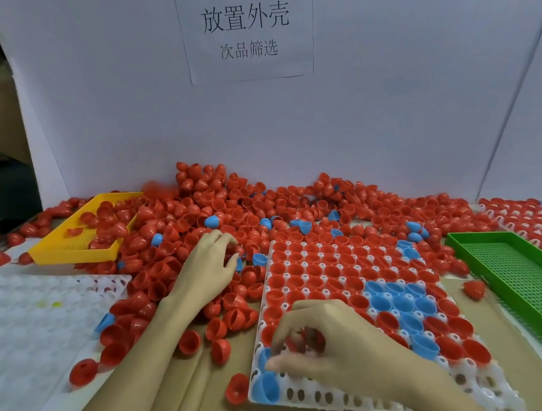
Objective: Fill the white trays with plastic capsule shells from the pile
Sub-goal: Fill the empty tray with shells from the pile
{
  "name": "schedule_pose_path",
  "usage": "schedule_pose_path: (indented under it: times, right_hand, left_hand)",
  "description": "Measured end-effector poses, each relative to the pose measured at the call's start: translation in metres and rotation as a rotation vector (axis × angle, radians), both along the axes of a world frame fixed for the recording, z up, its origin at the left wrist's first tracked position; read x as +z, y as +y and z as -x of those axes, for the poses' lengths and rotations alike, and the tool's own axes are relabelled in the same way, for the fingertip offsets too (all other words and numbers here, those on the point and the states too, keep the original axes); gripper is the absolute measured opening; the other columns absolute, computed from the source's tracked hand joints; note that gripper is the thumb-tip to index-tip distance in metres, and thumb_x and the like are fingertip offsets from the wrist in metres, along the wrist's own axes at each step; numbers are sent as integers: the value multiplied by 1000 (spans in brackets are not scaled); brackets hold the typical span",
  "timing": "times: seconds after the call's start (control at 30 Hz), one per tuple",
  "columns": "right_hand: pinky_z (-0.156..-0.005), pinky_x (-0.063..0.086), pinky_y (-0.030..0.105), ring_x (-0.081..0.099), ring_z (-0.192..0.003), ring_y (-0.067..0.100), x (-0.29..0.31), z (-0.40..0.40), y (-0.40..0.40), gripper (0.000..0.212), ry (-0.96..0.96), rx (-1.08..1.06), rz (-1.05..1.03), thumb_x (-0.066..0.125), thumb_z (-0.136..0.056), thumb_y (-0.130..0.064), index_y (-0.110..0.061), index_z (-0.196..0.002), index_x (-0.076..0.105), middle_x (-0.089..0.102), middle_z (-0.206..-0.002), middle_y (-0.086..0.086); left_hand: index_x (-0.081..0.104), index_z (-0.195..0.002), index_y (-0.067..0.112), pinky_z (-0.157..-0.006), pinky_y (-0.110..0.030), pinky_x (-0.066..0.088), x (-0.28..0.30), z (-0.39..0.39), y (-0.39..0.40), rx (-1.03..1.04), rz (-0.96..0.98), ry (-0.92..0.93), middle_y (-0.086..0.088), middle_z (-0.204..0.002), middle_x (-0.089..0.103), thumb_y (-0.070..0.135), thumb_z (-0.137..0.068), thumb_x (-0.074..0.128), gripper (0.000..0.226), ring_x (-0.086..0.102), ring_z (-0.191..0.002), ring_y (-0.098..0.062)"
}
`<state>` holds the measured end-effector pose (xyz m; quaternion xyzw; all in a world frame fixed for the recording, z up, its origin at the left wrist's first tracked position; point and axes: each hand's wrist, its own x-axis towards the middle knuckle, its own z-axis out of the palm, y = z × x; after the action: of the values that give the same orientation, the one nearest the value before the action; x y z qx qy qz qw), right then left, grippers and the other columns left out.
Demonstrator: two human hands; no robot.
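A white tray (312, 398) with round pockets lies in front of me, most pockets filled with red shells and a patch of blue shells (398, 302). My right hand (341, 351) is over its near left part, fingers curled round red shells (305, 341). My left hand (210, 267) reaches into the pile of red and blue shells (231, 208) left of the tray, fingers curled among shells, with a blue shell (239, 264) at its fingertips. Whether it grips one is hidden.
A yellow basket (70, 248) holding red shells sits at the back left. An unfilled white tray (29, 305) lies at the left. A green mesh basket (525, 287) stands at the right, a filled tray (527, 216) behind it. A white board with a paper sign stands behind.
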<state>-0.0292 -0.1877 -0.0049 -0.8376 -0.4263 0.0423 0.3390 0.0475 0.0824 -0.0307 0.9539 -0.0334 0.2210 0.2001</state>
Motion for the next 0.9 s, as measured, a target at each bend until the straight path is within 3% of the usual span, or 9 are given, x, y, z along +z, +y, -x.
schedule_pose_path:
  times: [0.1, 0.27, 0.33, 0.5, 0.7, 0.8, 0.9]
  right_hand:
    - [-55, 45, 18, 60, -63, 9, 16, -7, -8, 36, 16, -7, -38, 58, -96, -69, -36, -96, 74, 70, -86, -15]
    - [-49, 34, 23, 41, -50, 8, 41, -43, -29, 26, 5, -101, -75, 60, -104, -46, -32, -92, 77, 59, -63, -8]
    - [-52, 39, 27, 43, -52, 9, 42, -53, -36, 25, 3, -158, -97, 61, -104, -43, -31, -92, 78, 60, -64, -5]
    - [-68, 59, 32, 68, -70, 11, 33, -67, -52, 9, -2, -292, -140, 67, -102, -31, -31, -102, 76, 72, -82, -11]
    - [-77, 65, 37, 73, -103, 20, 30, -59, -50, 35, 47, -211, -360, 60, -106, -10, -32, -134, 64, 71, -121, -11]
    - [-77, 64, 35, 76, -91, 22, 31, -55, -47, 30, 71, -176, -396, 63, -105, -6, -24, -127, 70, 77, -104, 0]
    - [-76, 63, 29, 76, -85, 18, 29, -53, -45, 23, 95, -178, -412, 68, -102, -10, -22, -121, 72, 78, -96, 2]
  left_hand:
    - [67, -110, 14, -90, -28, 50, 2, 0, 2, 3, 81, -60, 5, -104, 59, 18, -95, 74, 18, 56, -101, -12]
    - [67, -108, 18, -84, -25, 52, 11, 4, -6, -33, 133, -168, 8, -93, 62, 13, -86, 83, 28, 60, -89, -10]
    - [69, -105, 19, -83, -23, 55, 17, 8, -16, -97, 204, -189, 9, -91, 65, 12, -86, 84, 25, 64, -86, -7]
    - [76, -106, 23, -88, -19, 57, 38, 24, -43, -333, 467, -147, 12, -104, 73, 13, -88, 82, 21, 72, -98, -8]
    - [78, -109, 21, -99, -27, 56, 50, 36, -62, -593, 697, 58, 2, -124, 68, 12, -93, 78, 18, 70, -115, -22]
    - [76, -115, 21, -102, -31, 56, 50, 38, -66, -624, 807, 144, 0, -123, 71, 14, -96, 75, 20, 70, -116, -22]
    - [75, -118, 25, -102, -27, 54, 49, 39, -71, -591, 865, 165, 3, -121, 74, 16, -98, 72, 22, 71, -113, -17]
